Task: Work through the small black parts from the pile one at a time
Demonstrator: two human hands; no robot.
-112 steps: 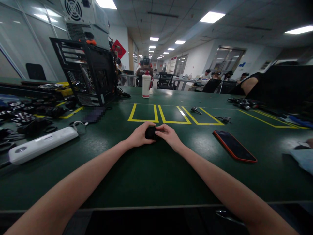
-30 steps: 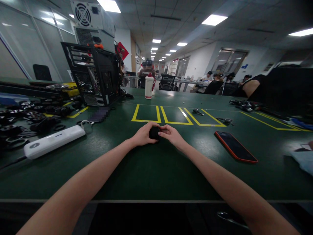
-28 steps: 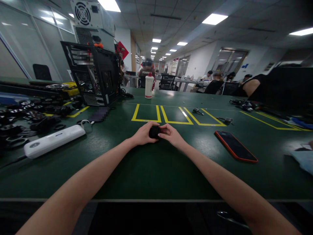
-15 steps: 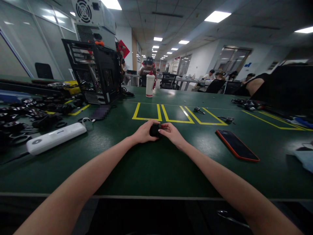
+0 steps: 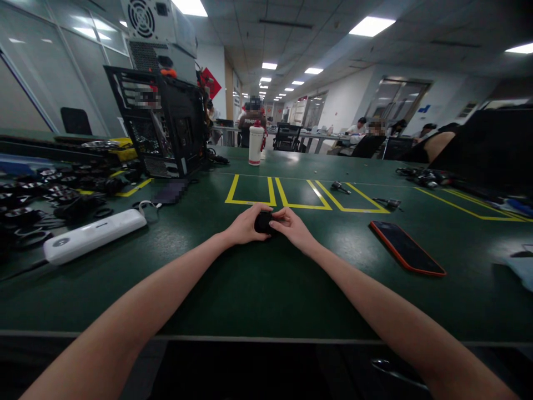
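Observation:
Low over the middle of the green table (image 5: 266, 289), a small round black part (image 5: 263, 222) is held between my two hands; its exact kind cannot be made out. My left hand (image 5: 247, 225) curls around its left side, thumb below and fingers above. From the right, my right hand (image 5: 291, 226) pinches its edge with thumb and fingertips. Beyond the hands lie yellow tape outlines (image 5: 250, 202). Two small dark metal parts (image 5: 340, 187) rest near the outlines on the right.
An orange-cased phone (image 5: 406, 248) lies on the right. To the left are a white power strip (image 5: 95, 234), many black parts (image 5: 37, 205) and an open computer case (image 5: 175, 122). A white bottle (image 5: 255, 145) stands farther back. People sit at distant tables.
Both hands stay almost in place around the black part, with only a slight shift of the right fingers. The view has turned very slightly.

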